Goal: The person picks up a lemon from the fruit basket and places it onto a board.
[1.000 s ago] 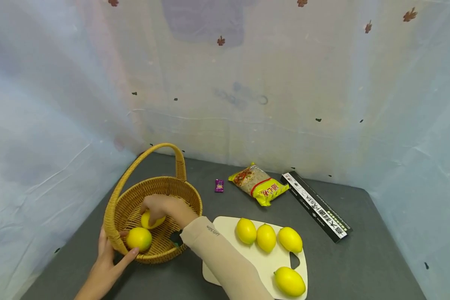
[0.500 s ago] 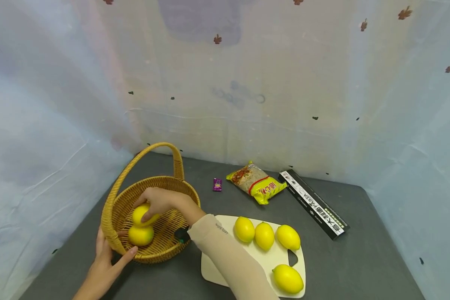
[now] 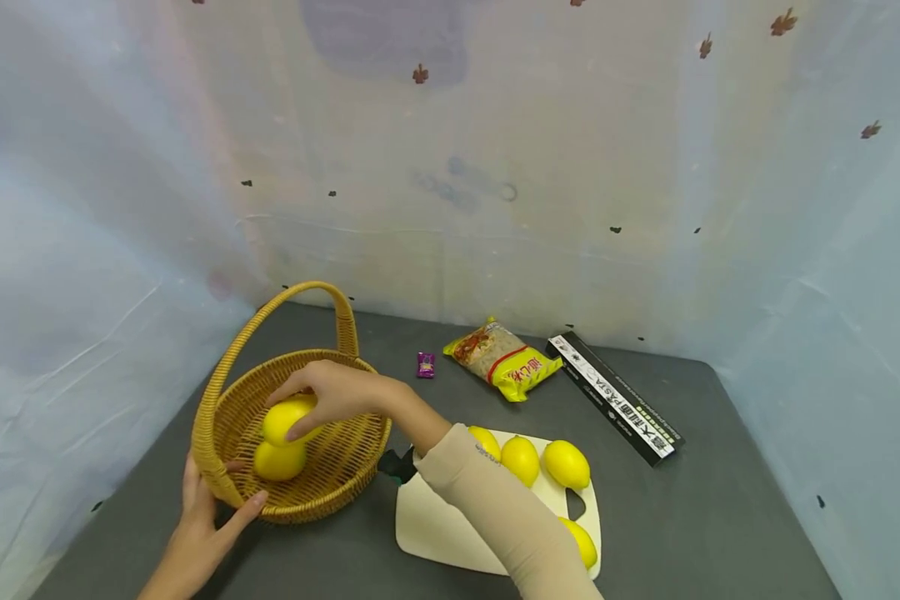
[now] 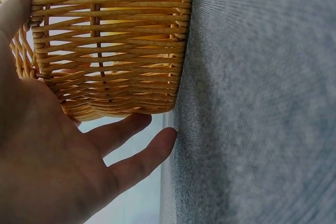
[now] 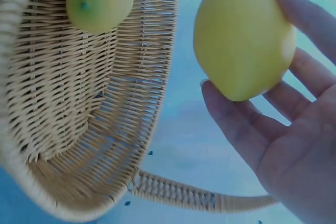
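Note:
My left hand [image 3: 198, 529] grips the near-left side of the wicker basket [image 3: 330, 505] by the foot of its handle. In the left wrist view, two fingers [image 4: 139, 166] spread below the woven wall. Above the basket's inside, my right hand [image 3: 348, 393] holds a yellow lemon [image 3: 285, 423] between thumb and fingers. The right wrist view shows this lemon [image 5: 244, 35] raised clear of the basket's rim. Another lemon [image 3: 277, 463], green at one tip, lies on the basket's floor, partly covered by the held one in the head view.
A white cutting board [image 3: 438, 529] bears several lemons [image 3: 567, 464], some partly behind my right sleeve. Farther back on the grey table [image 3: 727, 508] lie a purple wrapped sweet [image 3: 425, 365], a yellow food packet [image 3: 504, 358] and a long black pasta box [image 3: 615, 398].
My right hand has lifted the lemon from low in the basket to above it. My left hand keeps its hold on the basket. The head view has shifted slightly.

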{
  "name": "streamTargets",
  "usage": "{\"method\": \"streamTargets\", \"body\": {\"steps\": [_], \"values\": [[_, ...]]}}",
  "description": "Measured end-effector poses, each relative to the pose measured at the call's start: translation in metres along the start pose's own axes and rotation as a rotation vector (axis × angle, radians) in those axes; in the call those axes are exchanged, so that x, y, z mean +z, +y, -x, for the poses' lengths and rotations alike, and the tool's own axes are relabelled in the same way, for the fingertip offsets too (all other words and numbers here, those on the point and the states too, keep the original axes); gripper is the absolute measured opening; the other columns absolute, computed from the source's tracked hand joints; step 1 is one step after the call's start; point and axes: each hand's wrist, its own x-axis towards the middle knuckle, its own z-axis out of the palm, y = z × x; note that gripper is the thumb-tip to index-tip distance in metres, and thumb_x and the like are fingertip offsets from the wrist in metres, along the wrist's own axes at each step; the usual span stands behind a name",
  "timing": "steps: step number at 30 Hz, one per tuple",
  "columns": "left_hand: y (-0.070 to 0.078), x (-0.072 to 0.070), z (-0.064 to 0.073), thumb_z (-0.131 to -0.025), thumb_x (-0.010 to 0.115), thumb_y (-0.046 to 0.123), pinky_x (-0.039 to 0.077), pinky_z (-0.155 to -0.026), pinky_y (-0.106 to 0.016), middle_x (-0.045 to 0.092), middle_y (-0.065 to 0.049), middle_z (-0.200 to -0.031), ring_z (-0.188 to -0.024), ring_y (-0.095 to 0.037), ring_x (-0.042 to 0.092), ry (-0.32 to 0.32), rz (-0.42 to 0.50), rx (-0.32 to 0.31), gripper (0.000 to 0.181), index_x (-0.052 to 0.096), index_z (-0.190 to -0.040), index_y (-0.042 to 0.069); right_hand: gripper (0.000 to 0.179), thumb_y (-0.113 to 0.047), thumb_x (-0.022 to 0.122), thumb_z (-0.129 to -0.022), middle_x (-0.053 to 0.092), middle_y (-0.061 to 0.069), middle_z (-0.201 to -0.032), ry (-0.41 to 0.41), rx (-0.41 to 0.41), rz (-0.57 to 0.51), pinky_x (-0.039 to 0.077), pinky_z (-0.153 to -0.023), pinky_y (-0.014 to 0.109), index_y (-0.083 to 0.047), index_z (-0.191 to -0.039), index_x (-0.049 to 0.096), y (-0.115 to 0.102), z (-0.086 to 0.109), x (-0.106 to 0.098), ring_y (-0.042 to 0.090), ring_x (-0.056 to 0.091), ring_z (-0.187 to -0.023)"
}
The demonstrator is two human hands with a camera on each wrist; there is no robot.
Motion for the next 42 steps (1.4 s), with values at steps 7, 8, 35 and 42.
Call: {"method": "streamTargets", "body": {"steps": [7, 8, 35, 42], "values": [[-0.001, 0.002, 0.0, -0.101, 0.06, 0.034, 0.03, -0.086, -0.079, -0.04, 0.002, -0.154, -0.141, -0.06, -0.005, 0.025, -0.005, 0.034, 0.064, 0.029, -0.145, -0.001, 0.051, -0.022, 0.076, -0.091, 0.061, 0.001, -0.134, 0.044, -0.047, -0.028, 0.044, -0.085, 0.01, -0.01, -0.138, 0.06, -0.002, 0.03, -0.003, 0.0, 0.054, -0.107], [-0.001, 0.002, -0.001, -0.101, 0.06, 0.033, 0.03, -0.086, -0.078, -0.04, 0.002, -0.154, -0.141, -0.059, -0.005, 0.027, -0.006, 0.038, 0.064, 0.03, -0.145, -0.002, 0.051, -0.022, 0.075, -0.091, 0.061, 0.0, -0.134, 0.048, -0.051, -0.026, 0.044, -0.086, 0.01, -0.01, -0.138, 0.06, -0.002, 0.034, -0.003, 0.0, 0.053, -0.107], [-0.006, -0.004, -0.001, -0.102, 0.058, 0.034, 0.021, -0.086, -0.084, -0.043, -0.009, -0.152, -0.142, -0.048, -0.028, 0.006, -0.029, 0.032, 0.064, 0.028, -0.145, -0.003, 0.048, -0.028, 0.08, -0.087, 0.064, -0.008, -0.118, 0.296, 0.04, -0.058, 0.047, -0.086, 0.022, -0.015, -0.131, 0.066, -0.011, 0.161, 0.01, 0.004, 0.055, -0.103], [-0.005, -0.002, -0.002, -0.103, 0.057, 0.037, 0.026, -0.084, -0.082, -0.044, -0.009, -0.151, -0.142, -0.053, -0.022, -0.018, -0.049, 0.011, 0.067, 0.027, -0.146, -0.004, 0.047, -0.024, 0.081, -0.086, 0.064, -0.009, -0.119, 0.362, 0.16, -0.132, 0.048, -0.088, 0.027, -0.017, -0.13, 0.067, -0.008, 0.193, 0.02, 0.008, 0.056, -0.104]]}}
